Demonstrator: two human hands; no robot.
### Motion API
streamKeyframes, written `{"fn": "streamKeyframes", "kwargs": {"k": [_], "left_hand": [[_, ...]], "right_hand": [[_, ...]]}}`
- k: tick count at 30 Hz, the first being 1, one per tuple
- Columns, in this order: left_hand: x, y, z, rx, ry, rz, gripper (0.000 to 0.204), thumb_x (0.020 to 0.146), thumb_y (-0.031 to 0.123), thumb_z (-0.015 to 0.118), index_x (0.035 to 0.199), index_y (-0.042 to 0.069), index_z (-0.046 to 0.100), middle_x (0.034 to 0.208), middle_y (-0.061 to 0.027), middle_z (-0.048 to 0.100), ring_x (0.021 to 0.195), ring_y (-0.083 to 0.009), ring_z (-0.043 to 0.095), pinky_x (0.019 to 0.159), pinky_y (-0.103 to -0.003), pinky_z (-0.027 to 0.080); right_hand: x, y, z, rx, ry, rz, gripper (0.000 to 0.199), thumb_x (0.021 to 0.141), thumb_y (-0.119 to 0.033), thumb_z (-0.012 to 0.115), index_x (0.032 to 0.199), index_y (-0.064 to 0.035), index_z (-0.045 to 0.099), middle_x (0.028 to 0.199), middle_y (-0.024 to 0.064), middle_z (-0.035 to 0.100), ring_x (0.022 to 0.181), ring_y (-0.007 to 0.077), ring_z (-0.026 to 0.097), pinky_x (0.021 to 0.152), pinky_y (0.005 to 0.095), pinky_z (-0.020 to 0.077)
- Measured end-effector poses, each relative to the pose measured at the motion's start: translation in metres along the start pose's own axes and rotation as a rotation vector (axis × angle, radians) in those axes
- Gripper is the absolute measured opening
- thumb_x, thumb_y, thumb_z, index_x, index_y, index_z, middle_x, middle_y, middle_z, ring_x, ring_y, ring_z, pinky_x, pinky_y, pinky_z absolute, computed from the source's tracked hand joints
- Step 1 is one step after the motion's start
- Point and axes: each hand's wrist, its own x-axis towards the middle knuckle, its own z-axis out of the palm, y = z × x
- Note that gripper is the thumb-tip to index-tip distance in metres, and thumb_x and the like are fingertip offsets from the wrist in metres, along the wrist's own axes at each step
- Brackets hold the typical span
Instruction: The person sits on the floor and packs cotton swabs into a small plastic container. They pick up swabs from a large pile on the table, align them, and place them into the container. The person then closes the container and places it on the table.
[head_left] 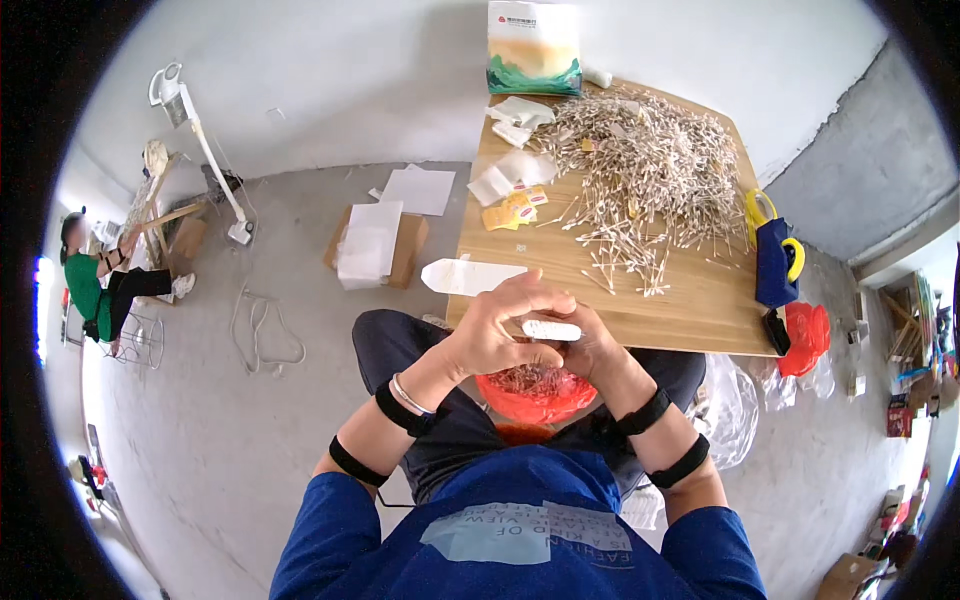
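My left hand (pixel 500 328) and my right hand (pixel 597 352) meet in front of me, near the table's front edge. Between them is a tight bundle of cotton swabs (pixel 552 330), its white tips showing at the top, and the fingers of both hands curl round it. From behind my left hand a flat white pointed sleeve (pixel 470 277) reaches out past the table's left edge; whether that hand holds it I cannot tell. A large heap of loose cotton swabs (pixel 650 165) covers much of the wooden table (pixel 560 265). Under my hands a red plastic bag (pixel 540 400) sits between my legs.
Yellow cards (pixel 517 207) and clear wrappers (pixel 505 180) lie at the table's left. A printed box (pixel 534 50) stands at the back. A blue pouch (pixel 775 262) hangs at the right edge. Cardboard with white sheets (pixel 370 245) is on the floor. Another person (pixel 95 270) sits far left.
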Motion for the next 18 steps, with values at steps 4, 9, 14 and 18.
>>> {"fn": "streamKeyframes", "kwargs": {"k": [4,9,14,18], "left_hand": [[0.005,0.0,-0.001,0.332,-0.075,0.136,0.028,0.07,0.021,0.084,0.094,0.013,0.074,0.098,-0.0031,0.074,0.103,-0.0167,0.067,0.113,-0.046,0.03],[0.004,-0.002,0.0,0.286,-0.03,0.091,0.026,0.071,0.02,0.083,0.094,0.014,0.074,0.095,-0.0018,0.074,0.101,-0.0146,0.068,0.115,-0.045,0.026],[0.005,-0.002,-0.009,0.188,0.131,0.03,0.027,0.071,0.017,0.083,0.096,0.012,0.074,0.096,-0.0028,0.074,0.109,-0.0152,0.064,0.118,-0.043,0.017],[0.005,-0.005,-0.011,0.232,0.175,0.029,0.029,0.071,0.024,0.083,0.098,0.018,0.075,0.108,0.0004,0.072,0.132,-0.0207,0.045,0.117,-0.047,0.012]], "right_hand": [[0.004,-0.001,-0.011,-0.093,-0.048,0.032,0.027,0.096,-0.028,0.048,0.109,-0.0083,0.06,0.091,0.0017,0.064,0.072,0.0086,0.064,0.044,0.0187,0.0474],[0.012,-0.003,-0.032,0.037,-0.379,-0.004,0.033,0.099,-0.03,0.044,0.114,-0.0045,0.057,0.102,0.0076,0.064,0.084,0.0158,0.066,0.06,0.0273,0.0542],[0.007,-0.015,-0.03,-0.271,-0.162,-0.311,0.04,0.096,-0.021,0.053,0.131,-0.0026,0.051,0.125,0.0126,0.059,0.113,0.0226,0.057,0.103,0.0395,0.039],[-0.025,-0.036,0.007,-1.045,-0.249,-0.816,0.052,0.08,-0.001,0.069,0.13,-0.0045,0.055,0.129,0.0119,0.058,0.121,0.021,0.053,0.105,0.0354,0.0359]]}}
